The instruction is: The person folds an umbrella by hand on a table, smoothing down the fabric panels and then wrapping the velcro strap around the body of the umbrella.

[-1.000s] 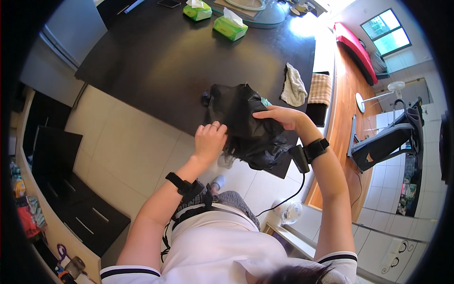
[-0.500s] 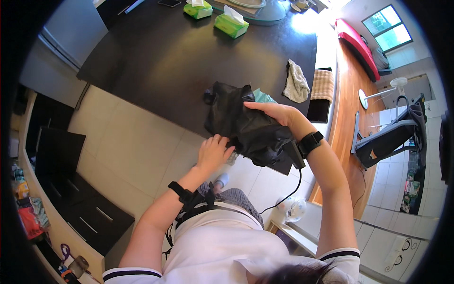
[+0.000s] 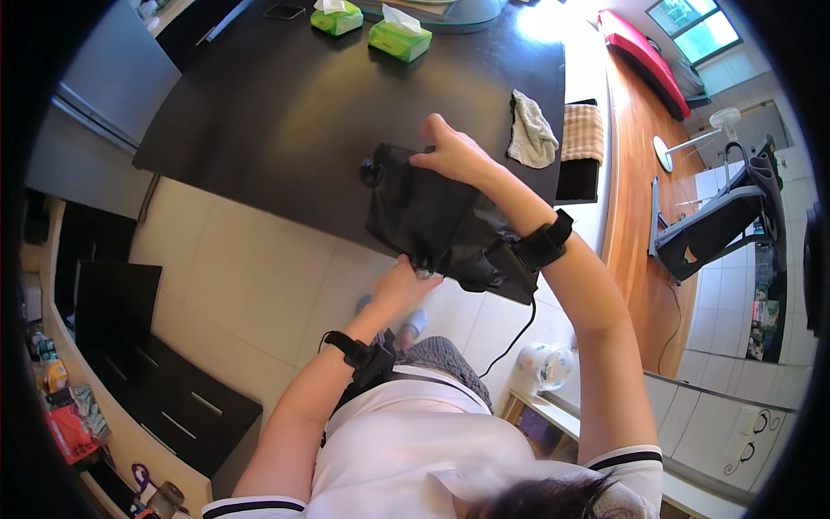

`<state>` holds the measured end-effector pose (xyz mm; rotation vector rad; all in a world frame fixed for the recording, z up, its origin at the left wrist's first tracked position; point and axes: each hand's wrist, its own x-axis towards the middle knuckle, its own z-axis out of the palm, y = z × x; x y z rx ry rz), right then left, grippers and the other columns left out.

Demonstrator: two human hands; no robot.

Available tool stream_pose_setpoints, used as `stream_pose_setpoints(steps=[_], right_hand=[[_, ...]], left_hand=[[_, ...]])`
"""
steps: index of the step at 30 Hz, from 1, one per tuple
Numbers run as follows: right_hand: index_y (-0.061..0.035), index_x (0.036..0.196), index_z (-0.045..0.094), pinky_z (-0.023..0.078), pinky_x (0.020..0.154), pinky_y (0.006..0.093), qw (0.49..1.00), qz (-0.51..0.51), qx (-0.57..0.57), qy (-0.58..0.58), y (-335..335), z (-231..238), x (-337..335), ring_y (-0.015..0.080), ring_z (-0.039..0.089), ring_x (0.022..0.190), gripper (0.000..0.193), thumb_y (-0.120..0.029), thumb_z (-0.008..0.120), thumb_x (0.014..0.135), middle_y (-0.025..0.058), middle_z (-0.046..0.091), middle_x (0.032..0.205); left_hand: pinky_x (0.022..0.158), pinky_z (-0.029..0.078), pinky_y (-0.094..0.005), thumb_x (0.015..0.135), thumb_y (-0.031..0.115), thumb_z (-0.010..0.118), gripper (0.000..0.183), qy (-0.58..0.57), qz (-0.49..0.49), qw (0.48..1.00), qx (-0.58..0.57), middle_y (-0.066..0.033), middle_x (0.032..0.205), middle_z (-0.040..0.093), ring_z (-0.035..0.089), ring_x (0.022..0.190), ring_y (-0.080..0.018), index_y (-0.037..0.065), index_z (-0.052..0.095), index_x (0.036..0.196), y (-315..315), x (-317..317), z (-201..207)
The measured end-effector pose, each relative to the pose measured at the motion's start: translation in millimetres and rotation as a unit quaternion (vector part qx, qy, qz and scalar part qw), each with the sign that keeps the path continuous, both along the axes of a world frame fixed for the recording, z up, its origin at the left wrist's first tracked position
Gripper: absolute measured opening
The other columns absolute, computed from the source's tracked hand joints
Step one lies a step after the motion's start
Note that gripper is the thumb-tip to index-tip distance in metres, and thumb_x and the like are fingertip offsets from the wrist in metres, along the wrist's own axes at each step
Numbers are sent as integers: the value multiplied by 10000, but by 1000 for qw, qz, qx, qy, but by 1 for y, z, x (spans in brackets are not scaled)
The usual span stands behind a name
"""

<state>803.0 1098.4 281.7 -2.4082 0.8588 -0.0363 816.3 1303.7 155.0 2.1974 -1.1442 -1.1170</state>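
A crumpled black plastic bag lies across the near edge of the dark table. My left hand is at the bag's near edge, fingers closed on it and partly hidden; something small and shiny shows beside the fingertips. Above the bag's far side is my right hand, thumb and fingers apart, with nothing seen in it. Whatever the bag may contain is out of sight. Each wrist wears a black strap, and a dark cable hangs down near the right one.
On the dark table are two green tissue packs and a grey cloth. Black drawers stand to the left. A white fan and exercise machine are at the right. A clear bag sits low.
My right hand has lifted off the bag and moved away toward the far side, its fingers spreading. A teal piece behind the bag no longer shows. My left hand has shifted slightly along the near edge.
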Motion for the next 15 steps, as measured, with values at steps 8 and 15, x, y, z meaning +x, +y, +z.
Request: stream_pose_setpoints(steps=[8,15], right_hand=[[-91,1065,473,406,813,390,956,-38,-269,-114,33,13,-17,269,502,971,408,-304,636,759,93,520,943],[-39,720,613,451,509,263,928,-55,368,-21,112,-21,-137,133,569,527,369,-330,465,893,28,615,651]], left_hand=[[665,517,-292,682,392,724,679,303,47,951,44,-151,968,609,618,858,-206,-60,491,1133,-14,13,-19],[694,530,-322,738,348,711,633,336,59,939,30,-113,1037,557,572,920,-188,-36,442,1164,-13,11,-7]])
